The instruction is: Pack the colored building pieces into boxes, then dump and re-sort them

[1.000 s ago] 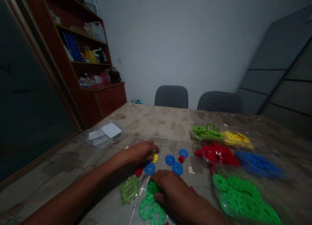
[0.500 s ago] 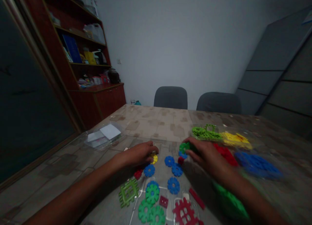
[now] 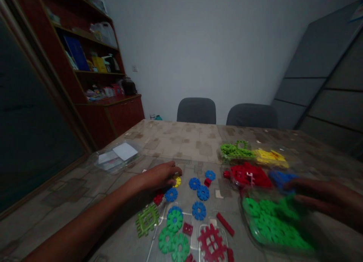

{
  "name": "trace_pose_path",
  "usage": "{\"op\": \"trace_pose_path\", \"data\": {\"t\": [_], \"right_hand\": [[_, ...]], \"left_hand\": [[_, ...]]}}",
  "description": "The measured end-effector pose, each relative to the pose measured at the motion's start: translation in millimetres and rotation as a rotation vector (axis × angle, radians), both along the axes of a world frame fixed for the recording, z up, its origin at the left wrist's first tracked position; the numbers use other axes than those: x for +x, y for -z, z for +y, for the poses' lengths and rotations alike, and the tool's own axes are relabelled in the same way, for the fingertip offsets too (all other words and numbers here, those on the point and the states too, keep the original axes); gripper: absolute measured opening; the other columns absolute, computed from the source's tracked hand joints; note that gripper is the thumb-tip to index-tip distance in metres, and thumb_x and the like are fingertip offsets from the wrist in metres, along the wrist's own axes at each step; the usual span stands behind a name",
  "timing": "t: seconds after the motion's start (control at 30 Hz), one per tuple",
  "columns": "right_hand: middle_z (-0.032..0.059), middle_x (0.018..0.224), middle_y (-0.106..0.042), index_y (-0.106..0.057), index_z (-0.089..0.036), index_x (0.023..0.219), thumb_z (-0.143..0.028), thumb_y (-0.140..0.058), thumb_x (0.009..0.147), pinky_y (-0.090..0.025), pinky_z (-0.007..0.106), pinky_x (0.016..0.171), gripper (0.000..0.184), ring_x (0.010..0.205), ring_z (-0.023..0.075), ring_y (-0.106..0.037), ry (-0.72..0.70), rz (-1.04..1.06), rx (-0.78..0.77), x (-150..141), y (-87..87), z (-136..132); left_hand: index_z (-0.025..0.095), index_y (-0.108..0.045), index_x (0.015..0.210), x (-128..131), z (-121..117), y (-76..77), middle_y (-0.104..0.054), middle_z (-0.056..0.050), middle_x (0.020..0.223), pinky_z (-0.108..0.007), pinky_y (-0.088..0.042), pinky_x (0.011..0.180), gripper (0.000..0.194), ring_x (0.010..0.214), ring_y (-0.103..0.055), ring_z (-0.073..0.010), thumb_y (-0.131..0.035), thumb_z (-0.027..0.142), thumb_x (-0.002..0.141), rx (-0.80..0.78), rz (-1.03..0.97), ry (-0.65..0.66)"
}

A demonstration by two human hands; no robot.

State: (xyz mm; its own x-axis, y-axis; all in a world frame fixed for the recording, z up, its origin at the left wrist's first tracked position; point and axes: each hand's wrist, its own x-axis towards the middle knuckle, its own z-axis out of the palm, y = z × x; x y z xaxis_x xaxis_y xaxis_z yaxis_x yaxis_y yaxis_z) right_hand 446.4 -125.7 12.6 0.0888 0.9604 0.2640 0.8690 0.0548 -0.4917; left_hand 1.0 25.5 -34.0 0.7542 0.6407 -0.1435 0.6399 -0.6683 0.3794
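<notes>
My left hand (image 3: 166, 175) is curled at the middle of the table, its fingers closed on a yellow notched disc (image 3: 177, 182). Just below it lie a blue notched disc (image 3: 171, 194) and a red block (image 3: 158, 197). My right hand (image 3: 317, 196), smeared by motion, is over the right side of a clear tray of green notched discs (image 3: 272, 220). A blurred green disc (image 3: 292, 205) shows by its fingertips; whether it is held I cannot tell. Several blue discs (image 3: 203, 193) and a small red block (image 3: 207, 182) lie between the hands.
Nearer me lie green discs (image 3: 180, 247), a lime lattice piece (image 3: 147, 219), a red lattice piece (image 3: 212, 244) and a red bar (image 3: 225, 224). Red (image 3: 246, 175), yellow (image 3: 270, 158), lime (image 3: 236, 151) and blue pieces (image 3: 282, 179) sit at right. A clear tray (image 3: 103, 167) holds white cards.
My right hand has moved from the middle, where it held a green disc above a blue one, right to the green tray. That blue disc is now uncovered. My left hand stays at the yellow disc.
</notes>
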Motion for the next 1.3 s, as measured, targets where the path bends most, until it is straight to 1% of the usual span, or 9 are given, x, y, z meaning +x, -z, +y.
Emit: {"op": "trace_pose_path", "data": {"t": [0.17,0.33,0.5,0.6,0.7,0.83,0.97,1.13,1.3], "right_hand": [[0.0113,0.097,-0.078,-0.079,-0.036,0.089,-0.033,-0.059,0.084,-0.051,0.042,0.077,0.021,0.087,0.0247,-0.073,-0.114,-0.019,-0.138,-18,-10.9,0],[0.0095,0.104,-0.076,-0.074,-0.028,0.104,-0.025,-0.051,0.090,-0.055,0.039,0.082,0.028,0.094,0.0254,-0.070,-0.424,-0.018,-0.195,-113,-9.2,-6],[0.0064,0.119,-0.070,-0.066,-0.029,0.115,-0.026,-0.058,0.093,-0.051,0.034,0.082,0.023,0.104,0.0259,-0.065,-0.790,-0.142,-0.275,-208,44.7,-22],[0.0028,0.115,-0.072,-0.063,-0.029,0.115,-0.031,-0.057,0.096,-0.048,0.033,0.080,0.020,0.096,0.0238,-0.066,-0.637,-0.125,-0.239,-242,84.6,-22],[0.0015,0.099,-0.072,-0.064,-0.026,0.100,-0.027,-0.057,0.097,-0.042,0.030,0.067,0.008,0.083,0.0197,-0.063,-0.659,-0.259,-0.139,-252,100.0,-13],[0.0033,0.088,-0.068,-0.063,-0.021,0.083,-0.019,-0.064,0.092,-0.037,0.031,0.067,0.009,0.081,0.0198,-0.057,-0.674,-0.436,0.024,-239,80.8,2],[0.0023,0.098,-0.068,-0.064,-0.021,0.091,-0.019,-0.067,0.090,-0.041,0.032,0.080,0.004,0.091,0.0199,-0.058,-0.689,-0.329,-0.011,-238,59.6,6],[0.0076,0.116,-0.067,-0.062,-0.018,0.116,-0.020,-0.066,0.090,-0.045,0.038,0.087,0.026,0.104,0.0262,-0.059,-0.698,-0.338,-0.082,-265,60.8,9],[0.0101,0.112,-0.066,-0.065,-0.016,0.101,-0.014,-0.068,0.087,-0.046,0.035,0.084,0.015,0.101,0.0260,-0.061,-0.615,-0.281,-0.194,-273,56.3,15]], "left_hand": [[0.022,-0.061,0.116,1,-2,-3.6,-0.058,-0.007,0.109,-0.031,-0.046,0.086,0.029,0.097,-0.059,-0.0232,-0.059,0.018,0.088,0.001,0.017,-0.003],[0.022,-0.061,0.115,-2,0,-5.9,-0.058,-0.006,0.109,-0.030,-0.046,0.086,0.029,0.097,-0.060,-0.0226,-0.059,0.018,0.087,-0.013,0.014,0.016],[0.021,-0.062,0.115,-2,2,-6.2,-0.058,-0.006,0.109,-0.030,-0.046,0.086,0.029,0.097,-0.060,-0.0229,-0.060,0.015,0.086,-0.016,0.011,0.020],[0.020,-0.063,0.114,-2,2,-5.1,-0.058,-0.007,0.109,-0.030,-0.046,0.088,0.028,0.097,-0.060,-0.0227,-0.061,0.015,0.086,-0.015,0.014,0.022],[0.020,-0.064,0.113,-1,3,-4.3,-0.058,-0.008,0.110,-0.030,-0.047,0.089,0.028,0.097,-0.060,-0.0224,-0.061,0.014,0.086,-0.015,0.018,0.027],[0.020,-0.063,0.114,-1,2,-5.1,-0.058,-0.007,0.111,-0.030,-0.046,0.089,0.028,0.098,-0.060,-0.0220,-0.060,0.016,0.087,-0.011,0.018,0.027],[0.020,-0.062,0.114,1,0,-6.6,-0.058,-0.007,0.111,-0.031,-0.046,0.089,0.028,0.098,-0.060,-0.0223,-0.059,0.014,0.086,-0.001,0.020,0.019],[0.018,-0.062,0.116,2,0,-6.6,-0.058,-0.009,0.111,-0.030,-0.046,0.089,0.029,0.099,-0.060,-0.0225,-0.059,0.014,0.087,0.007,0.041,0.017],[0.016,-0.062,0.118,2,0,-7.0,-0.058,-0.010,0.112,-0.031,-0.046,0.091,0.031,0.101,-0.060,-0.0241,-0.060,0.015,0.087,-0.003,0.046,0.021]]}}
